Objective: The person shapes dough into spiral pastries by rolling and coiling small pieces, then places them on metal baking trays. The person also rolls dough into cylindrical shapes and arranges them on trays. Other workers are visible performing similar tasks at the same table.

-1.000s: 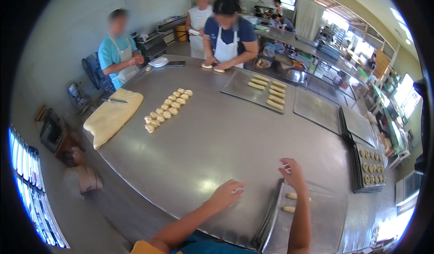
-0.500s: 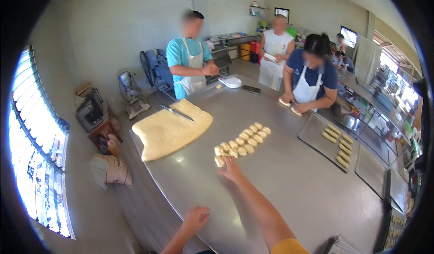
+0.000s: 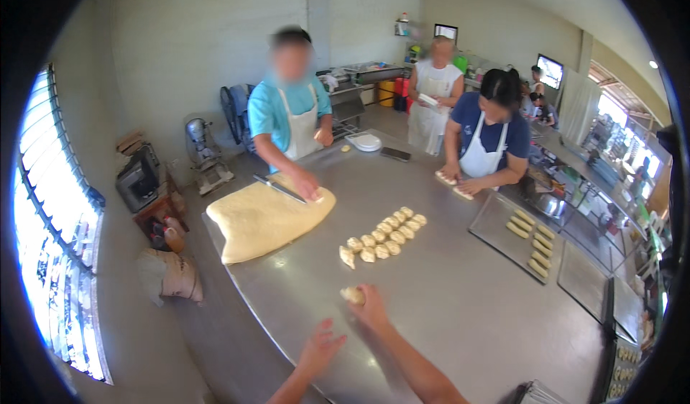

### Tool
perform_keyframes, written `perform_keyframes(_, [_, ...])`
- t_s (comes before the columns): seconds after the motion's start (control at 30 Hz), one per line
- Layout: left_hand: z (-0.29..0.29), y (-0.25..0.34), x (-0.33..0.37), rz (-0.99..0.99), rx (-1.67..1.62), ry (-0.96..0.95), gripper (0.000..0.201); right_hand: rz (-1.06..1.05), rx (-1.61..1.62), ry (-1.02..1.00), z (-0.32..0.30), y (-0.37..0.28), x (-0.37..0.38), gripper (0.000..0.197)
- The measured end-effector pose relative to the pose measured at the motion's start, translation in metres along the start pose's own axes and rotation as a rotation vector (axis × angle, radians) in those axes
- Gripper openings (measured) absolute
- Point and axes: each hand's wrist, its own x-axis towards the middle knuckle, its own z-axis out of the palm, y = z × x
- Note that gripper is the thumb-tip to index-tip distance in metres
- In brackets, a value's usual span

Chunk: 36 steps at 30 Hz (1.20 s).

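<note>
My right hand grips a dough piece, pale and roundish, a little above or on the steel table; the exact contact is not clear. To its left, my left hand is empty, fingers apart, near the table's edge. Beyond my right hand sit several dough pieces in two rows slanting away to the right. A large slab of dough lies at the far left of the table, with a knife resting on it.
A person in teal reaches onto the slab. Across the table, a person in navy presses two dough strips. A tray of shaped dough lies at right. A white scale and dark phone sit at the far edge.
My right hand has drawn a dough piece back from the near end of the rows, toward me. My left hand has shifted slightly right. The person in teal has reached down to the slab.
</note>
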Motion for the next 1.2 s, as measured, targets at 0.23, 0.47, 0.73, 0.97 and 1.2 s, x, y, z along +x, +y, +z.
perform_keyframes(0.23, [0.082,0.032,-0.025,-0.269,-0.546,-0.328,0.044,0.363,0.449,0.119,-0.126,-0.055,-0.174,0.057])
perform_keyframes(0.47, [0.172,0.051,-0.088,0.025,-0.238,-0.617,0.041,0.470,0.728,0.438,-0.155,-0.023,-0.265,0.033])
perform_keyframes(0.73, [0.163,0.057,-0.028,-0.132,-0.423,-0.252,0.032,0.485,1.130,0.940,-0.249,0.032,-0.320,0.032])
perform_keyframes(0.97, [0.142,-0.009,0.000,0.575,0.495,-0.214,0.041,0.652,0.313,0.471,-0.278,0.061,-0.304,0.028])
perform_keyframes(1.2, [0.169,-0.050,-0.052,0.548,0.975,-0.560,0.084,0.580,-0.768,0.095,-0.169,0.088,-0.284,0.051])
